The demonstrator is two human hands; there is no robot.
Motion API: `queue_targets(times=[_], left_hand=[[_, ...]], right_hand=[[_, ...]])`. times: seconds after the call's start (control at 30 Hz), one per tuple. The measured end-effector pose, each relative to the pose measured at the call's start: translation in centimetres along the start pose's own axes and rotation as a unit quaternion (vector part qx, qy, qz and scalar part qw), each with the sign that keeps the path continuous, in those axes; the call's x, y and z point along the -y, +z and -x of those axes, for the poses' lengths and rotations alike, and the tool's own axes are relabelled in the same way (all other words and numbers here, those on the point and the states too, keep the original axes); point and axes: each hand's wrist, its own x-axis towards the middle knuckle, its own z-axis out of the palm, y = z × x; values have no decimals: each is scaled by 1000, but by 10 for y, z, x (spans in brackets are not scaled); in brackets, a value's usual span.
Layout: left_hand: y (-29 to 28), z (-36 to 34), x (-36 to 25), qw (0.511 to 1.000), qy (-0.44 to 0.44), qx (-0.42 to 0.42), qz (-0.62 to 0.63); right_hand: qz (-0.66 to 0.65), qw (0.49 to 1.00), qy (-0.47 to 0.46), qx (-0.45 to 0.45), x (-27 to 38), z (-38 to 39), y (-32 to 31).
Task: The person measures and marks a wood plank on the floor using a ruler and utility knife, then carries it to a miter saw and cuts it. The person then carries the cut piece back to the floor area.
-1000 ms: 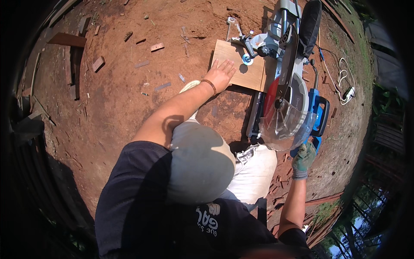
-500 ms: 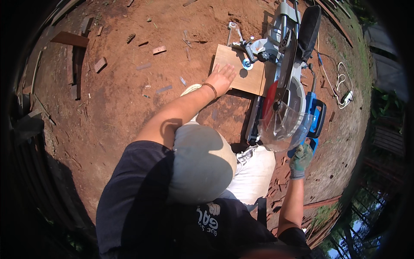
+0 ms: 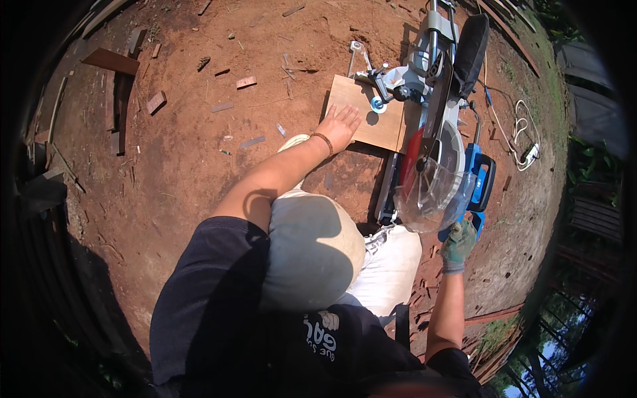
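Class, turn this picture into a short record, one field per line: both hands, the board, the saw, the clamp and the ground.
Left hand: bare, palm down on the board
Right hand: gloved, closed on the saw's blue handle
Board: flat, light brown, right end at the saw
Saw: right of the board, clear guard on its near side
Clamp: over the board; contact unclear
Ground: reddish soil, scattered wood scraps

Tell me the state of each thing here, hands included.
Wooden board: lying flat.
Left hand: bare, laid flat on the board.
Saw: whether it is running can't be told.
Right hand: gloved, closed on the saw's blue handle.
Clamp: pad over the board, contact unclear.
White cable: loosely looped on the ground.
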Motion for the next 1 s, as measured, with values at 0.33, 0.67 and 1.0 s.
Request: queue_targets(times=[0.33, 0.67, 1.0], left_hand=[[2, 1, 0, 1000, -2, -12, 7], [1, 2, -1, 1000, 1, -12, 17], [-1, 3, -2, 1000, -2, -21, -10]], right_hand=[[-5, 1000, -10, -7, 6, -10, 2], [6, 999, -29, -31, 18, -26, 4], [-5, 998, -42, -50, 28, -47, 5]])
